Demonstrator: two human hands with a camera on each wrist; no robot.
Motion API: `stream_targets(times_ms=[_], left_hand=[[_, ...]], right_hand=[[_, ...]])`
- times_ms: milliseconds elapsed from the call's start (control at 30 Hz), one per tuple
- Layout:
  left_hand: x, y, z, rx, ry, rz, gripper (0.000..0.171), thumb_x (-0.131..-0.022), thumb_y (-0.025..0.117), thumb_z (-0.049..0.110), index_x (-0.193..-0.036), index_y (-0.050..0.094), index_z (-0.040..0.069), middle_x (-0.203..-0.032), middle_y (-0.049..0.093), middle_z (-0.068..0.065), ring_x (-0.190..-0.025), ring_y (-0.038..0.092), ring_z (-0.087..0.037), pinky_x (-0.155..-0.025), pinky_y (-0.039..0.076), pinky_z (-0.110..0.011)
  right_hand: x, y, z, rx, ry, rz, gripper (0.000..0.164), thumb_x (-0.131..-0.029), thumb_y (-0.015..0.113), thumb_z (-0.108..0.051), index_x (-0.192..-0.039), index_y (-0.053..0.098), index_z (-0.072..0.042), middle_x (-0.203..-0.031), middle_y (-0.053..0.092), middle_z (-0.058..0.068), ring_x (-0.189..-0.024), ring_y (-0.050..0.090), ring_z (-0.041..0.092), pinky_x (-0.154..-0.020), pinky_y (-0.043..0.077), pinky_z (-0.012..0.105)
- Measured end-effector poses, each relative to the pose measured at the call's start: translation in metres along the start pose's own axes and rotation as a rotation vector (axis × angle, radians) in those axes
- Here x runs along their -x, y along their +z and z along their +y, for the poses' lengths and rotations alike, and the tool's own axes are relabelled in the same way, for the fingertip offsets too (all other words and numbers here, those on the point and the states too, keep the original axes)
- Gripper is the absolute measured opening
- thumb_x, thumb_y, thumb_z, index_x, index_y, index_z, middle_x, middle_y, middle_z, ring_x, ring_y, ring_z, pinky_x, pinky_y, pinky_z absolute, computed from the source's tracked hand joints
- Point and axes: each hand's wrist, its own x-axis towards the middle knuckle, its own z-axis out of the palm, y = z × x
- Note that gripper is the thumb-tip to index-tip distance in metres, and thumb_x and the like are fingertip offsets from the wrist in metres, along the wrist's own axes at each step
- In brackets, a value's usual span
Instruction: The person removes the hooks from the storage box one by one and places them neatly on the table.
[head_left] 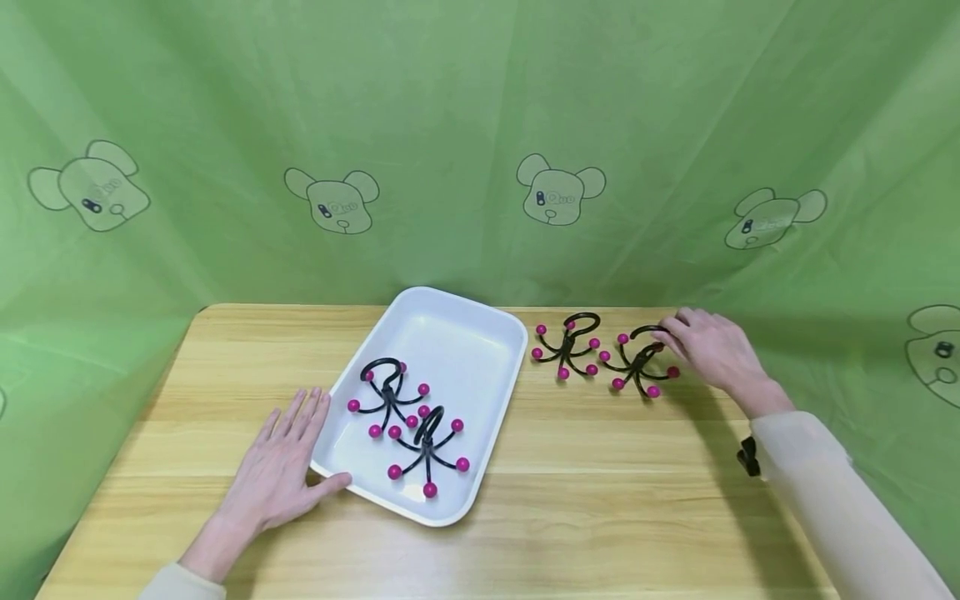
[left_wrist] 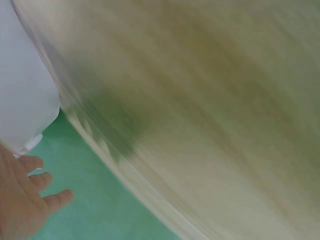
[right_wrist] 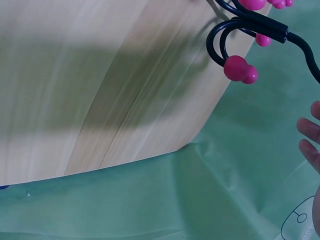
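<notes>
On the table to the right, a black scalp massager (head_left: 639,363) with pink ball tips stands on its bent wire legs. The fingers of my right hand (head_left: 708,346) pinch its curved hook handle; the right wrist view shows the dark handle (right_wrist: 265,25) and some fingertips at the edge. Beside it, a second scalp massager (head_left: 567,343) stands on the wood. My left hand (head_left: 273,475) lies with straight fingers along the left edge of the white tray (head_left: 457,342), its thumb at the near rim. Inside the tray are two more scalp massagers, one at left (head_left: 388,396) and one nearer (head_left: 427,446).
The wooden table (head_left: 600,500) reaches back to a green curtain (head_left: 450,125) printed with bear heads. Green cloth also hangs at both sides. A black band (head_left: 748,457) sits at the right sleeve.
</notes>
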Motion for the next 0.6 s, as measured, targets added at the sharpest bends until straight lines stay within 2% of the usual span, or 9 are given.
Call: stream_targets(times_ms=[333,600], left_hand=[[0.000,0.001,0.000,-0.010,0.005,0.003,0.112,-0.076,0.054,0.078,-0.155,0.018,0.007,-0.163,0.018,-0.012,-0.149,0.025,-0.036,-0.117,0.026,-0.058],[0.000,0.001,0.000,-0.008,0.005,0.006,0.112,-0.076,0.056,0.077,-0.155,0.019,0.008,-0.163,0.020,-0.012,-0.149,0.025,-0.036,-0.117,0.026,-0.058]], right_hand=[[-0.007,0.008,0.007,-0.001,0.010,0.039,0.024,-0.088,0.069,-0.030,-0.106,0.065,-0.014,-0.085,0.063,0.009,-0.066,0.058,0.026,-0.053,0.050,0.040],[-0.012,0.011,0.013,0.001,0.047,-0.001,0.021,-0.091,0.065,-0.032,-0.103,0.064,-0.014,-0.086,0.063,0.010,-0.066,0.057,0.026,-0.054,0.050,0.040]])
